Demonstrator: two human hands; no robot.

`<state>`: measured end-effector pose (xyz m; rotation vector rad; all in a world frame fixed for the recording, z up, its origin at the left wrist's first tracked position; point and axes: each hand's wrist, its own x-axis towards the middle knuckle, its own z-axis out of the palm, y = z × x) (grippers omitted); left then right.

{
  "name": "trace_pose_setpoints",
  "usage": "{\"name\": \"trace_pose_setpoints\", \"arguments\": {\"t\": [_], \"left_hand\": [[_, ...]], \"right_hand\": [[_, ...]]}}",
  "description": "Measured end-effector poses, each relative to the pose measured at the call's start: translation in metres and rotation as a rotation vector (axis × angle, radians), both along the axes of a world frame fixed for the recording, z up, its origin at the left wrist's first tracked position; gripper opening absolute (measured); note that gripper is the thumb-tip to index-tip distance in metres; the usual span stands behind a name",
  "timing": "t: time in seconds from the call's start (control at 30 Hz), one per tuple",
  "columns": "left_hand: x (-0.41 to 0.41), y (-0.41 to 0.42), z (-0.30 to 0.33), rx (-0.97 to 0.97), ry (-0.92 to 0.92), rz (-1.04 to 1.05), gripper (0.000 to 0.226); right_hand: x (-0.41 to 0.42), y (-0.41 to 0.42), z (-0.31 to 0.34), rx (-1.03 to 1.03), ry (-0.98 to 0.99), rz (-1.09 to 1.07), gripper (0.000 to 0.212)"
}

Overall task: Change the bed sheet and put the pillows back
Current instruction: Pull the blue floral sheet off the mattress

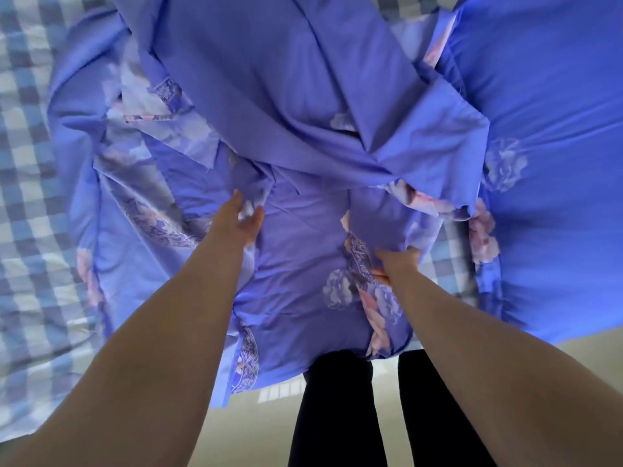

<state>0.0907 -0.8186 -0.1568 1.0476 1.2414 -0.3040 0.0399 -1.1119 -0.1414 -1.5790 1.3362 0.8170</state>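
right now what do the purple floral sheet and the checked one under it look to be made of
Purple floral sheet: thin woven cloth, likely cotton or a blend, smooth with a slight sheen; it falls in sharp creases and soft folds. Checked sheet: also woven cloth, matte, finely wrinkled; the fibre cannot be told.

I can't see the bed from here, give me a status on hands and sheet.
Left hand pinching the purple floral sheet. Right hand gripping a bunched fold. Sheet crumpled, not spread. Nothing in the way.
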Motion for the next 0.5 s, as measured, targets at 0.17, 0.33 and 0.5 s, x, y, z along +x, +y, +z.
{"name": "trace_pose_setpoints", "arguments": {"t": [0.17, 0.33, 0.5], "left_hand": [[0.011, 0.003, 0.007, -0.016, -0.097, 0.227, 0.013], [0.021, 0.013, 0.01, -0.188, -0.164, 0.343, 0.007], [0.017, -0.002, 0.006, -0.355, -0.112, 0.128, 0.016]], "right_hand": [[-0.011, 0.014, -0.017, 0.06, 0.047, 0.115, 0.032], [-0.009, 0.001, -0.017, -0.292, 0.038, 0.41, 0.063], [-0.015, 0.002, -0.027, -0.099, -0.079, 0.197, 0.074]]}}
